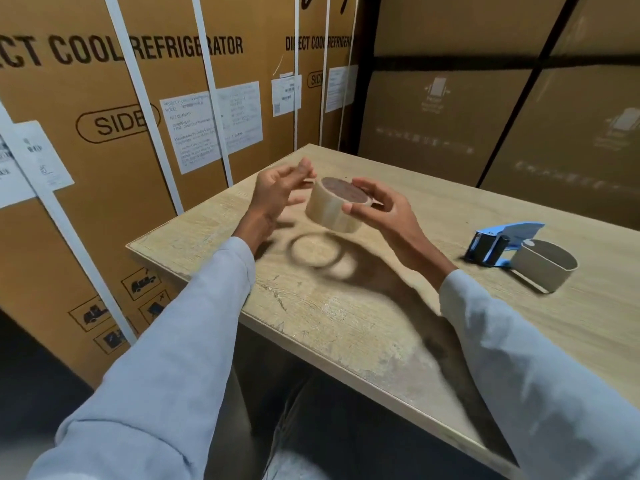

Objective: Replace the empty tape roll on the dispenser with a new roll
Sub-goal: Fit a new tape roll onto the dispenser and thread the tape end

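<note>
Fingers of our right hand are clamped on the new tape roll, thumb on the near wall and the other fingertips on the far rim, so the roll is held in the air above the table, in the middle of the frame. Our left hand is just beside the roll on its left, with the fingers apart and a little curled; it is blurred, and we cannot tell if a fingertip touches the tape or a loose end. We judge that we are searching for the free end of the tape before we load the roll. To do this well, we should turn the roll slowly with the right hand and let a left fingernail slide along the outer layer until it catches the edge, then lift only a short tab. The dispenser, blue, lies at the right of the frame, well apart from our hands, and a grey ring that looks like the empty core sits at it; if it is on the hub or only beside it, we cannot tell. Cardboard boxes stand behind the table at the left.
</note>
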{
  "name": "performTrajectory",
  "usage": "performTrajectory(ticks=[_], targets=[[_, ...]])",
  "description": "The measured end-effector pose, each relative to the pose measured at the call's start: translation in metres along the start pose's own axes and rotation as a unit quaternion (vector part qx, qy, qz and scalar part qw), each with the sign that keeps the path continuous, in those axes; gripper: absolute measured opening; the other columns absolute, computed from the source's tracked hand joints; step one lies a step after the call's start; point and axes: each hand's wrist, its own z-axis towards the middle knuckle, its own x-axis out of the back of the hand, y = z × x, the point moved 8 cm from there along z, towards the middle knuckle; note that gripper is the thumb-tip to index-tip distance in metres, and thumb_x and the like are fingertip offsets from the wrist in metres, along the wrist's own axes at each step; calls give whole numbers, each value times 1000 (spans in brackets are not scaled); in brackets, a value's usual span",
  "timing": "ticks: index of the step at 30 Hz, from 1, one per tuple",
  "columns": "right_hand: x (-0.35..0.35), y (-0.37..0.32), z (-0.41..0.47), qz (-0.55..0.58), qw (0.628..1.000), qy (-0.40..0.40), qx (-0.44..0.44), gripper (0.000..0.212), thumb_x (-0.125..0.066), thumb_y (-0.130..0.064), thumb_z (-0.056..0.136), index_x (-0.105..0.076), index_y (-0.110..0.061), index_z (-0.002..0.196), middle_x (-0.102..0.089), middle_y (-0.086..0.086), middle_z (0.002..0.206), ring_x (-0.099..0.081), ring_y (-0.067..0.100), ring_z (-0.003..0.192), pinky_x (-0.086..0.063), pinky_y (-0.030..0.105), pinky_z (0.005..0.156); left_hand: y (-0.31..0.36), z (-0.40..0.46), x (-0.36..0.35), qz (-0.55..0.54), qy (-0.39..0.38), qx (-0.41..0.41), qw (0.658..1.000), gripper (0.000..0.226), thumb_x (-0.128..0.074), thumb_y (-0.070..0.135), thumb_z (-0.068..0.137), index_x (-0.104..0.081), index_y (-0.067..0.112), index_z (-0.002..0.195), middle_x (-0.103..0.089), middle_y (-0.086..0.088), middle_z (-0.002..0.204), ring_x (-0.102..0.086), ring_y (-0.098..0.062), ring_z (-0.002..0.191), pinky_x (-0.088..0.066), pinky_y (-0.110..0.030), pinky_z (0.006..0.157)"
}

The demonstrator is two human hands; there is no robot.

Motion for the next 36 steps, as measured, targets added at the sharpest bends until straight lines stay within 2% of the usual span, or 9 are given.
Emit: performTrajectory(ticks=[4, 9, 11, 16, 20, 23, 26, 30, 36], targets=[[29, -8, -3, 12, 998, 56, -23, 42, -76, -39, 77, -72, -20, 115, -72, -7, 111, -66, 6, 99, -49, 16, 77, 34, -6, -24, -35, 10, -82, 996, 25, -66, 36, 92, -72, 14, 101, -74, -3, 97, -70, -14, 86, -54, -27, 68], [63, -12, -18, 34, 992, 117, -38, 26, -74, -44, 84, -76, -18, 89, -71, -1, 94, -61, 10, 90, -49, 39, 90, 32, -13, -99, 70, -148, -115, 980, 47, -73, 18, 87, -60, 9, 132, -64, -8, 131, -61, -16, 119, -54, -22, 89], [77, -12, -26, 15, 989, 136, -51, 39, -69, -52, 87, -77, -14, 94, -71, -3, 92, -61, 9, 88, -52, 41, 94, 25, -18, -125, 103, -173, -123, 972, 58, -69, 9, 90, -47, 7, 144, -53, -9, 144, -52, -16, 130, -49, -22, 100], [108, -9, -44, 18, 984, 165, -60, 33, -45, -42, 105, -72, -23, 106, -69, -9, 94, -65, -1, 83, -51, 12, 75, 11, -18, -163, 66, -142, -82, 984, 52, -57, 8, 97, -40, 2, 147, -46, -11, 149, -45, -20, 137, -39, -33, 113], [143, -4, -61, -57, 983, 171, -40, 32, -55, -18, 102, -59, -17, 134, -63, 4, 124, -63, 10, 98, -56, 33, 89, -1, -19, -188, -4, -137, -12, 991, 43, -47, 15, 103, -44, 5, 146, -52, -15, 143, -49, -26, 132, -43, -36, 110], [170, -3, -77, -85, 980, 178, -30, 46, -66, -12, 95, -54, -21, 139, -57, 9, 134, -61, 14, 95, -59, 37, 83, -8, -28, -216, -51, -157, 27, 986, 34, -39, 16, 106, -57, 6, 133, -63, -10, 115, -61, -13, 101, -50, -31, 98], [197, -9, -94, -59, 977, 201, -26, 52, -74, -22, 90, -56, -23, 139, -59, 5, 134, -64, 14, 102, -58, 33, 84, -16, -34, -245, -104, -200, 67, 972, 30, -37, 20, 106, -65, 11, 109, -61, -11, 106, -59, -18, 95, -51, -37, 97], [216, -3, -108, 24, 985, 156, -71, 60, -73, -32, 84, -53, -33, 140, -64, -4, 134, -64, 13, 119, -53, 34, 99, -20, -48, -283, -129, -284, 91, 946, 34, -32, 25, 107, -64, 17, 110, -68, -10, 113, -64, -20, 104, -48, -40, 99], [247, 10, -121, 143, 969, 199, -36, 66, -72, -5, 77, -53, -16, 139, -72, 5, 111, -68, 24, 103, -57, 39, 88, -8, -46, -299, -107, -196, 31, 974, 25, -48, 10, 102, -73, 14, 105, -72, -2, 98, -67, -11, 89, -54, -29, 84]])
